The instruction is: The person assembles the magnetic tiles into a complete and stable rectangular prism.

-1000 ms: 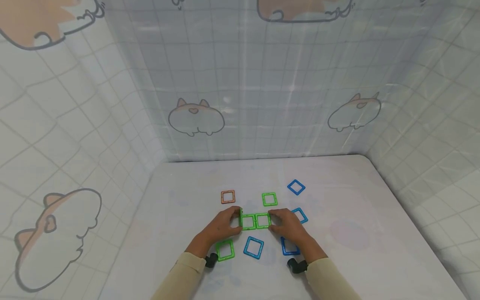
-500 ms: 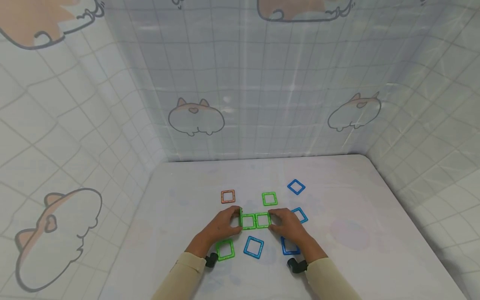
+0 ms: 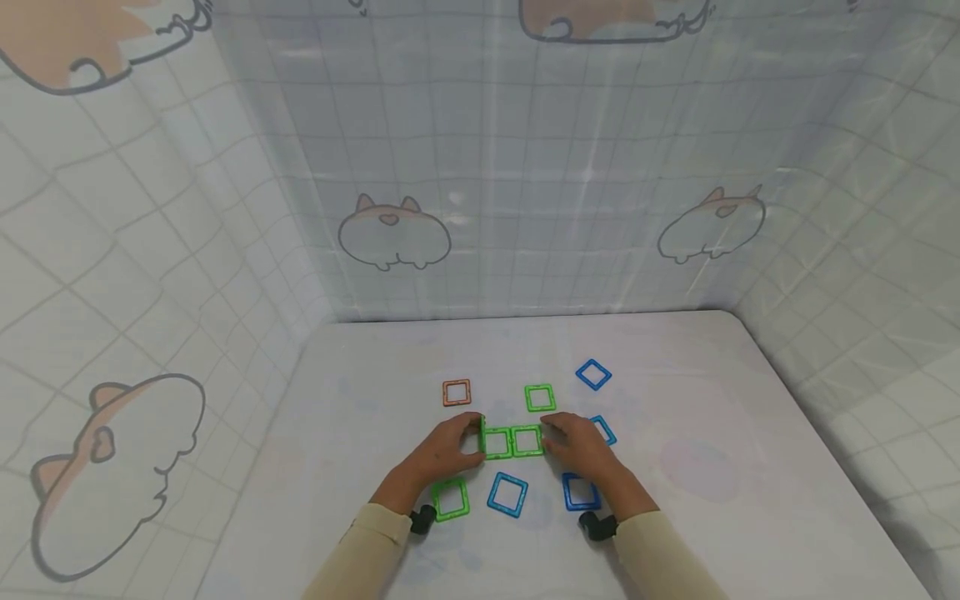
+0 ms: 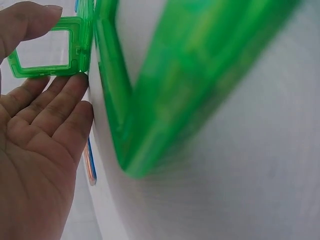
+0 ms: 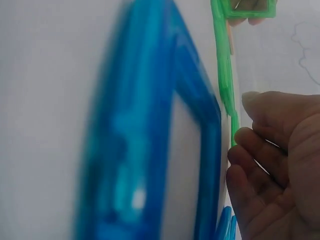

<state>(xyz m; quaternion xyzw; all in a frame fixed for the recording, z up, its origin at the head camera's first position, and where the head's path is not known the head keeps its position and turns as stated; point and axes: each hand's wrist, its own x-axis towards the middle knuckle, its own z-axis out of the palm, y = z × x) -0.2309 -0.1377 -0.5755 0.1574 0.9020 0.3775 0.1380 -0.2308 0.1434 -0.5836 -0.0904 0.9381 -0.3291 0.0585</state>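
Gridded pale walls [image 3: 480,125] printed with cartoon dogs surround a whitish table [image 3: 360,375]. From the head view, an upright green square [image 3: 482,437] stands within the left hand [image 3: 448,446], between thumb and fingers, at the left end of two flat green squares [image 3: 512,442] lying side by side. At their right end, the right hand [image 3: 573,446] curves with thumb and fingers apart. Both forearms, in beige sleeves [image 3: 360,546], reach in from the near edge. Around them lie an orange square [image 3: 457,405], other green ones and several blue squares [image 3: 506,511], one partly hidden behind the right hand. From the left wrist, the thumb lies on one side edge of the upright square and fingertips on the opposite edge, pinching it, palm visible; a blurred green frame [image 4: 170,85] fills the foreground. From the right wrist, the right fingers sit loosely bent just beside the flat squares; whether they touch is unclear. A blurred blue frame [image 5: 130,125] looms close.
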